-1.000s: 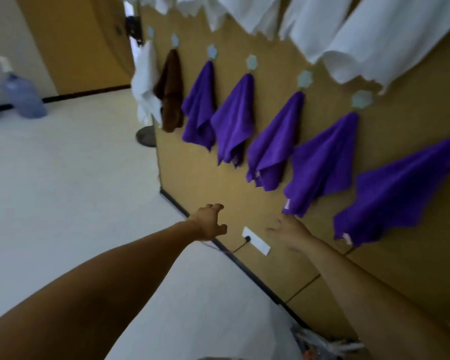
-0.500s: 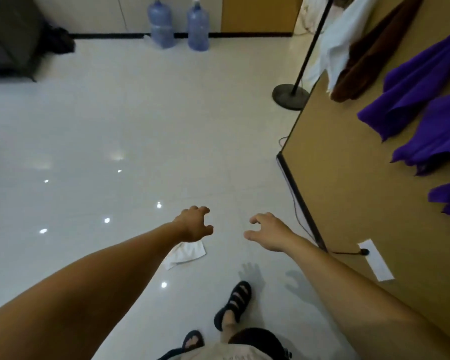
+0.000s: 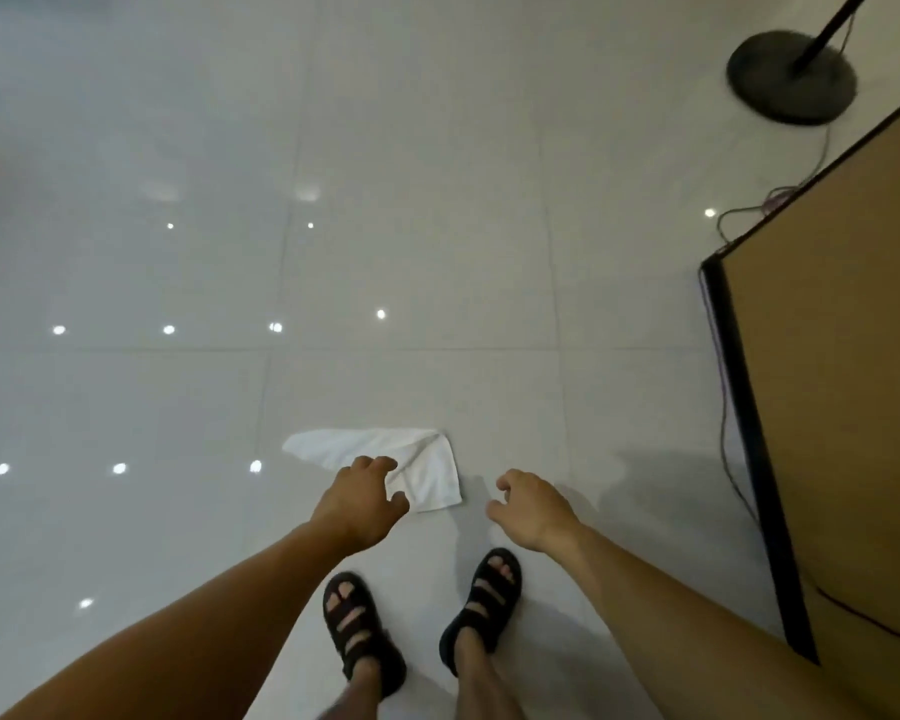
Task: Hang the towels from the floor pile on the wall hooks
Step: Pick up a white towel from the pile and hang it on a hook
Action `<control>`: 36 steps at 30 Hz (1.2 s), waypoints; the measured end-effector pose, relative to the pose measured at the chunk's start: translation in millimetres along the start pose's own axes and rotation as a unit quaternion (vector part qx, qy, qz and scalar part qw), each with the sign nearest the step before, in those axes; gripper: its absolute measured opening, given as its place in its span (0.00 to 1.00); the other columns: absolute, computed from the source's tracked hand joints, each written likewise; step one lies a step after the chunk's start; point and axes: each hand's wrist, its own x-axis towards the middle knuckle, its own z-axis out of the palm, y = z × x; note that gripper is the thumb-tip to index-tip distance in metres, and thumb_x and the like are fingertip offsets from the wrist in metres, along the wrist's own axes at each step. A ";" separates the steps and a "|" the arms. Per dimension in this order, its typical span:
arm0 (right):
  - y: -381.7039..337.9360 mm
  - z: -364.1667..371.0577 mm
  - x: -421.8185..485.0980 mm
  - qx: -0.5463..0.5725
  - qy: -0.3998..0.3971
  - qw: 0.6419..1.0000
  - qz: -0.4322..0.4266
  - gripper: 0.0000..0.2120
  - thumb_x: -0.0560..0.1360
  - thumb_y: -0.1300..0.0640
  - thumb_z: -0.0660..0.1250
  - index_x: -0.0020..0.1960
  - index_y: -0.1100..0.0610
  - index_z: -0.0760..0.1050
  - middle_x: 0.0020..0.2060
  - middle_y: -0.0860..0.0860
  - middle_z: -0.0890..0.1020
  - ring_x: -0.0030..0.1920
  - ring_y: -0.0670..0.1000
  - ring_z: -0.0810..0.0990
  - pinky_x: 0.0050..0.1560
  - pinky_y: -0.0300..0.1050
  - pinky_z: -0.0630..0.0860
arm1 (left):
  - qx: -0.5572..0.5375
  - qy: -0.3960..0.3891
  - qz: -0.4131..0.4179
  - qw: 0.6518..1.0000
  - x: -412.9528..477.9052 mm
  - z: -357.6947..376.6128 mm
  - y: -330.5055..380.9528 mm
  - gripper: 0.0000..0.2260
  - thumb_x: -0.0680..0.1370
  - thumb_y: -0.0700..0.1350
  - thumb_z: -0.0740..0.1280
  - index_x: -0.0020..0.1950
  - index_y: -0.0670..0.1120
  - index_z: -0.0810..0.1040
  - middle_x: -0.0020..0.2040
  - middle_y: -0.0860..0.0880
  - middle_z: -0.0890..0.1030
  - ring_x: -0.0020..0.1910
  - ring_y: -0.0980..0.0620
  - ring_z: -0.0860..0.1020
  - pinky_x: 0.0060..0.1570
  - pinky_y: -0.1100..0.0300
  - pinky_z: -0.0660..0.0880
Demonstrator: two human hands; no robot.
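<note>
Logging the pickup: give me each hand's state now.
Left hand: open, fingers loosely curled above the white cloth towel, holding nothing.
Right hand: open, fingers relaxed, empty.

Glossy pale tiled floor point(image 3: 437, 252) — reflected lights

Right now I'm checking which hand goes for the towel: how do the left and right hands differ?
The left hand reaches over the white towel and overlaps its near edge; the right hand hangs beside the towel over bare floor. Whether the left hand touches the towel is unclear. Both have loosely curled fingers and hold nothing.
</note>
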 end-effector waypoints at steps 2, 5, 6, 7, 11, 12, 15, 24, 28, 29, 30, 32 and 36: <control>8.7 25.9 62.6 0.001 -0.012 1.000 0.018 0.25 0.78 0.46 0.61 0.71 0.56 0.67 0.67 0.53 0.74 0.64 0.54 0.74 0.63 0.48 0.71 | -0.003 -0.009 -0.001 1.000 49.4 34.8 -17.5 0.25 0.77 0.54 0.62 0.72 0.50 0.65 0.70 0.48 0.67 0.66 0.48 0.69 0.60 0.53 0.70; 29.4 79.4 154.8 0.007 -0.015 1.000 0.024 0.23 0.78 0.47 0.61 0.69 0.58 0.68 0.64 0.54 0.76 0.62 0.55 0.76 0.61 0.47 0.72 | 0.003 -0.020 0.003 1.000 126.1 90.7 -52.2 0.25 0.77 0.54 0.62 0.72 0.50 0.65 0.71 0.49 0.66 0.66 0.47 0.69 0.59 0.53 0.70; 37.6 98.9 183.2 0.012 -0.016 0.999 0.031 0.23 0.78 0.48 0.61 0.68 0.58 0.69 0.63 0.54 0.77 0.61 0.55 0.76 0.59 0.47 0.72 | 0.004 -0.022 0.001 1.000 149.8 109.0 -64.4 0.24 0.77 0.54 0.62 0.72 0.50 0.65 0.71 0.49 0.66 0.66 0.47 0.69 0.59 0.52 0.70; 46.8 119.6 210.2 0.020 -0.018 0.999 0.041 0.22 0.78 0.48 0.61 0.67 0.59 0.70 0.62 0.55 0.77 0.59 0.55 0.76 0.58 0.47 0.73 | 0.005 -0.024 -0.001 1.000 172.1 127.8 -77.0 0.24 0.77 0.54 0.61 0.72 0.50 0.65 0.71 0.49 0.66 0.66 0.47 0.69 0.58 0.52 0.70; 78.2 197.6 302.6 0.045 -0.021 0.995 0.083 0.20 0.78 0.47 0.61 0.63 0.60 0.71 0.58 0.56 0.78 0.56 0.56 0.77 0.54 0.47 0.74 | 0.002 -0.035 -0.013 0.999 237.1 199.1 -123.1 0.24 0.77 0.53 0.61 0.72 0.50 0.65 0.71 0.49 0.66 0.65 0.47 0.70 0.58 0.53 0.70; 84.3 215.1 321.5 0.042 -0.019 0.995 0.092 0.21 0.78 0.47 0.61 0.63 0.60 0.71 0.59 0.56 0.77 0.56 0.57 0.77 0.54 0.47 0.74 | 0.000 -0.037 -0.014 0.999 247.2 215.8 -132.9 0.24 0.77 0.54 0.61 0.72 0.50 0.65 0.71 0.49 0.66 0.65 0.47 0.70 0.58 0.53 0.70; 97.2 255.0 364.3 0.036 0.019 0.992 0.116 0.21 0.77 0.46 0.62 0.61 0.62 0.71 0.57 0.59 0.77 0.55 0.59 0.77 0.53 0.49 0.75 | -0.020 -0.044 -0.023 0.999 265.2 256.9 -155.4 0.24 0.77 0.54 0.61 0.72 0.51 0.66 0.71 0.51 0.66 0.64 0.49 0.71 0.56 0.55 0.70; 80.2 243.2 355.0 0.011 0.068 0.995 0.078 0.10 0.78 0.50 0.61 0.48 0.57 0.74 0.46 0.56 0.80 0.47 0.59 0.79 0.42 0.45 0.71 | -0.028 -0.057 -0.017 0.998 249.1 251.6 -153.2 0.24 0.77 0.53 0.62 0.72 0.50 0.65 0.71 0.51 0.65 0.65 0.50 0.70 0.59 0.56 0.70; 44.9 161.3 277.8 0.191 0.100 0.976 -0.021 0.13 0.68 0.53 0.67 0.33 0.51 0.63 0.31 0.46 0.71 0.31 0.45 0.70 0.30 0.40 0.65 | -0.024 -0.040 0.012 0.999 216.0 176.8 -98.8 0.27 0.76 0.53 0.64 0.73 0.49 0.63 0.72 0.51 0.64 0.67 0.50 0.68 0.61 0.55 0.69; 33.5 133.6 254.3 0.232 0.107 0.966 -0.047 0.12 0.66 0.54 0.67 0.32 0.51 0.64 0.29 0.44 0.70 0.29 0.42 0.68 0.28 0.36 0.64 | -0.031 -0.034 0.026 0.999 205.0 152.4 -80.7 0.29 0.75 0.53 0.66 0.74 0.49 0.62 0.73 0.51 0.63 0.69 0.50 0.67 0.62 0.55 0.69; 21.4 104.8 229.4 0.266 0.114 0.955 -0.070 0.11 0.65 0.54 0.66 0.32 0.51 0.64 0.27 0.43 0.70 0.28 0.41 0.67 0.28 0.34 0.64 | -0.041 -0.025 0.043 0.998 193.3 125.8 -61.7 0.32 0.74 0.54 0.68 0.75 0.50 0.60 0.74 0.51 0.63 0.69 0.50 0.66 0.64 0.55 0.69; -1.7 49.1 177.1 0.334 0.125 0.928 -0.107 0.09 0.64 0.54 0.64 0.32 0.50 0.63 0.25 0.41 0.68 0.27 0.41 0.65 0.28 0.33 0.63 | -0.065 -0.002 0.087 0.994 167.0 69.0 -23.1 0.40 0.70 0.54 0.72 0.76 0.52 0.56 0.75 0.52 0.61 0.71 0.50 0.64 0.65 0.53 0.69; -42.4 -51.9 63.9 0.425 0.145 0.878 -0.167 0.09 0.68 0.53 0.64 0.31 0.48 0.65 0.27 0.40 0.69 0.28 0.41 0.67 0.29 0.32 0.66 | -0.052 -0.030 0.198 0.978 104.8 -43.0 62.7 0.40 0.65 0.54 0.75 0.73 0.58 0.60 0.72 0.54 0.65 0.70 0.52 0.64 0.63 0.54 0.69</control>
